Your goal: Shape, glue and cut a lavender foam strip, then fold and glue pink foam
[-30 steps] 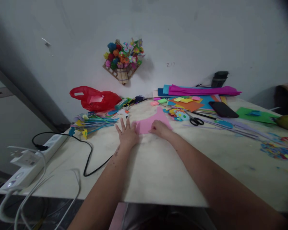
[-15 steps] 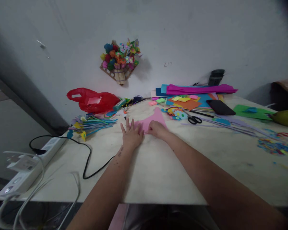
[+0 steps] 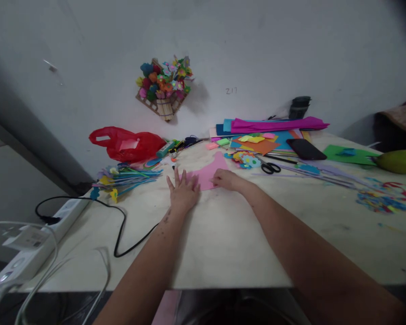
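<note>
Right hand [image 3: 225, 179] slid outward, curled; left hand [image 3: 183, 194] spread on table [image 3: 237, 243] (grey wall [image 3: 257, 54] behind).

The left forearm [image 3: 152, 257] is bare, with small marks [image 3: 163, 223] near the wrist; the right forearm [image 3: 284, 230] is bare too.

Table [image 3: 230, 243]: pale top. Left edge: power strip [image 3: 67, 212], black cable [image 3: 120, 234] looping inward. Left rear: red bag [image 3: 130, 144], stemmed flowers [image 3: 135, 175] in front of it. Middle: pink sheet [image 3: 206, 175], flat. Right of it: cut flowers [image 3: 248, 160], scissors [image 3: 270, 168] just beside, handles toward near edge. Behind: colored sheets [image 3: 257, 145], stacked. Farther right: green sheet [image 3: 334, 155], purple strips [image 3: 334, 178], small scraps [image 3: 382, 202] in a loose pile.
</note>
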The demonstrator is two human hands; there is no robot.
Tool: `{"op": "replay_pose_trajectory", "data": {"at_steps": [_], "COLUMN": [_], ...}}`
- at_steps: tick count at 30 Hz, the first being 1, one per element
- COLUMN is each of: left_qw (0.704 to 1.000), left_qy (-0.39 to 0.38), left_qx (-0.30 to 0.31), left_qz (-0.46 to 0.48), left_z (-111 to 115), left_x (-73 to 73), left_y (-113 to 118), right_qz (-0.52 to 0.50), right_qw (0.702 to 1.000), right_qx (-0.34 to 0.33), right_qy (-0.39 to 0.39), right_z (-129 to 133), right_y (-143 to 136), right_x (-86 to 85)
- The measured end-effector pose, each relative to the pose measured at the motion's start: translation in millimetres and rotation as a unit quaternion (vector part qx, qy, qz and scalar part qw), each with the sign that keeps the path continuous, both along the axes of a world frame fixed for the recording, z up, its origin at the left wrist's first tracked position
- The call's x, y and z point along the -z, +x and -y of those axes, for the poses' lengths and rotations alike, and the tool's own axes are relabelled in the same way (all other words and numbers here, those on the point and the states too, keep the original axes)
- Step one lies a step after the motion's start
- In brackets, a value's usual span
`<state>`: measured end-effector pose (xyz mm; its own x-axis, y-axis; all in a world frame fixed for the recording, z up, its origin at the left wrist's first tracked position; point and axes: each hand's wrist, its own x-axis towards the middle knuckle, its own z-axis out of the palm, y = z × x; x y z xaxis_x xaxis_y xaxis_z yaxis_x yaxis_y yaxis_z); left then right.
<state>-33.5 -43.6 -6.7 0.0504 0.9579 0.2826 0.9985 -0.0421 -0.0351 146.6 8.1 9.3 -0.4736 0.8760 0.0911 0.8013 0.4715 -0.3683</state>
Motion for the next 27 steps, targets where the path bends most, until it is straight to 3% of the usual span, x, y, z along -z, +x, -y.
{"op": "replay_pose_trajectory", "data": {"at_steps": [7, 17, 27], "left_qw": [1.0, 0.997, 0.999], "left_qy": [0.02, 0.067, 0.039], "left_qx": [0.008, 0.023, 0.013], "left_qz": [-0.015, -0.029, -0.026], "left_z": [0.9, 0.3, 1.0], "left_x": [-0.7, 2.0, -0.9], "left_y": [0.3, 0.6, 1.1], "right_qz": [-0.015, 0.026, 0.121], "right_qw": [0.999, 1.0, 0.992], "right_qx": [-0.048, -0.002, 0.035], "right_qy": [-0.012, -0.013, -0.013], "right_z": [5.2, 7.1, 11.6], "right_y": [7.3, 3.9, -0.4], "right_x": [-5.2, -6.6, -12.9]}}
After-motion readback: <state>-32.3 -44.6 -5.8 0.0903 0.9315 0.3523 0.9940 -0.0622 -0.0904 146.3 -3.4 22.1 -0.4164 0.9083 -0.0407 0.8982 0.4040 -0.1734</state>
